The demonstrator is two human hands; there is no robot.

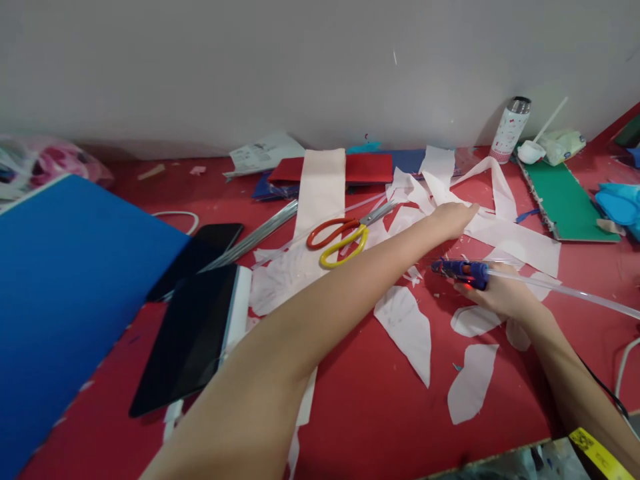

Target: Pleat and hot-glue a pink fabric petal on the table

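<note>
Well, starting at your far left, a pink-printed plastic bag (53,163) slumps at the back corner of the red bench (360,433), and a blue board (75,300) fills the near left. Just right of it, a black smartphone (200,253) and a black tablet (185,340) lie beside a bundle of metal rods (255,233). Farther back sits a red sheet (367,168), with a long, pale strip (320,193) running across it and down the bench.

Orange-and-yellow scissors (340,240) lie idle on white offcuts (285,280). Your left hand (450,221) reaches past them, its fingers (467,212) extended and relaxed, gripping nothing, and resting on a white strip (510,237).

Your right hand (503,297) is just below, its fingers (473,288) clenched around a blue hot glue gun (463,273). Its nozzle points left, a red light glows on it, and a long, clear glue stick (575,293) trails out to the right. Separate cut white shapes (403,333) lie loose around the gun.

So far, plenty of white material has been cut, yet you can't see any glued joint from here. Several long strips and loose shapes lie unjoined.

Farther right stand a patterned thermos (510,130) and a green board (565,203), with blue cloth (620,207) at the edge.
</note>
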